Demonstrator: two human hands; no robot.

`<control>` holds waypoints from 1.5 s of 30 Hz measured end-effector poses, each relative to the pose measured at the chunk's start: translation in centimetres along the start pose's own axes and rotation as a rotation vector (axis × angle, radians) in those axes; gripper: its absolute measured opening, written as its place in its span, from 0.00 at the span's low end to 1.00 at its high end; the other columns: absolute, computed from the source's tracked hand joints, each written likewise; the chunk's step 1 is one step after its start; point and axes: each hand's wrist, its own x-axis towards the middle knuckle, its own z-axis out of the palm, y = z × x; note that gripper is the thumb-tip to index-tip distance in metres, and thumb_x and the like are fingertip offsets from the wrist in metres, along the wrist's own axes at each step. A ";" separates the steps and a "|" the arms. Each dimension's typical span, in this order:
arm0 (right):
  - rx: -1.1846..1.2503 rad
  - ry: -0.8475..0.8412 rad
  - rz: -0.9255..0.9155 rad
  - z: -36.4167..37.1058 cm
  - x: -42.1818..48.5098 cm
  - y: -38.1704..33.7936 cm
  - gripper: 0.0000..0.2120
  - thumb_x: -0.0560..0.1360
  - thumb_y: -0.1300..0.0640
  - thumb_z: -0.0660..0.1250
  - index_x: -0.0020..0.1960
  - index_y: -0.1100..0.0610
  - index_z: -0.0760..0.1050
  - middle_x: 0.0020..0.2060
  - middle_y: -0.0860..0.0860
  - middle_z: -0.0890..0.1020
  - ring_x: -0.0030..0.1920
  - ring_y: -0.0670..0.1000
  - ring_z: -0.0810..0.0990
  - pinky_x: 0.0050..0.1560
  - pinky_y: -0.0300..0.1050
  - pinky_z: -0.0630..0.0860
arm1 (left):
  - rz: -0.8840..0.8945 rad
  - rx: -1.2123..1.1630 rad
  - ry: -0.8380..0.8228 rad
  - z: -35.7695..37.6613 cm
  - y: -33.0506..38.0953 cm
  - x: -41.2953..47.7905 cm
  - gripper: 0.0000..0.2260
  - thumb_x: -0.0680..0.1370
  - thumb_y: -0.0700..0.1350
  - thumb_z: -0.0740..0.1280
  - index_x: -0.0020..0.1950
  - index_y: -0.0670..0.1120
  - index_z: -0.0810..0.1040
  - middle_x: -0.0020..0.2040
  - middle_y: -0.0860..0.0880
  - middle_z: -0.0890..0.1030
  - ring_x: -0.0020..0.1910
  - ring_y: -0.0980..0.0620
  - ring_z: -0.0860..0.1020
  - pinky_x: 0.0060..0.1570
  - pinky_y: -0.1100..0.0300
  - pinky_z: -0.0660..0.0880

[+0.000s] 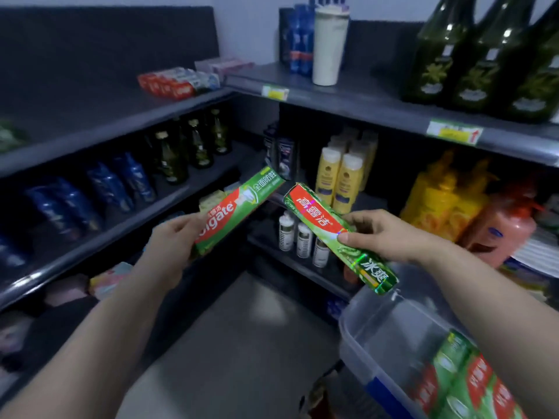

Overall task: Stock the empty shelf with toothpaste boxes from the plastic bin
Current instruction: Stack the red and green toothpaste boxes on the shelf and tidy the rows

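Note:
My left hand (pixel 175 237) grips a green and red toothpaste box (pixel 242 204) by its lower end, the box pointing up and to the right. My right hand (pixel 384 234) pinches a second green and red toothpaste box (pixel 320 219) near its middle; it slants down to the right above the bin. The clear plastic bin (pixel 378 337) sits at lower right with several more toothpaste boxes (pixel 465 382) inside. On the upper left shelf (pixel 90 116) lie several toothpaste boxes (pixel 178 81) at its far right end; the rest of that shelf is bare.
Dark shelving fills the corner. The left middle shelf carries blue pouches (pixel 90 189) and green bottles (pixel 187 146). On the right stand a white tumbler (pixel 329 46), dark green bottles (pixel 484 55), yellow bottles (pixel 341 179) and orange packs (pixel 447 201). Grey floor (pixel 242 343) lies below.

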 end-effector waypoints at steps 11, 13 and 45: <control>-0.440 0.276 -0.398 13.6 17.1 -16.9 0.26 0.67 0.45 0.74 0.63 0.46 0.73 0.57 0.45 0.79 0.57 0.51 0.78 0.56 0.47 0.74 | 0.008 -0.088 0.088 -20.5 4.9 6.1 0.07 0.72 0.44 0.69 0.48 0.43 0.82 0.41 0.44 0.83 0.39 0.49 0.78 0.43 0.57 0.73; -0.458 0.299 -0.429 15.7 19.2 -19.3 0.26 0.66 0.46 0.75 0.63 0.46 0.73 0.57 0.45 0.79 0.57 0.51 0.77 0.55 0.46 0.73 | 0.069 -0.059 0.134 -23.3 5.5 7.5 0.04 0.75 0.40 0.68 0.49 0.43 0.81 0.37 0.48 0.84 0.34 0.54 0.79 0.33 0.64 0.74; -0.609 0.103 -0.758 13.7 49.6 -30.1 0.29 0.67 0.41 0.71 0.66 0.44 0.72 0.51 0.44 0.78 0.53 0.48 0.77 0.58 0.53 0.71 | 0.073 0.961 0.146 -28.8 15.8 40.9 0.11 0.76 0.49 0.69 0.56 0.47 0.77 0.50 0.49 0.80 0.48 0.50 0.78 0.47 0.59 0.74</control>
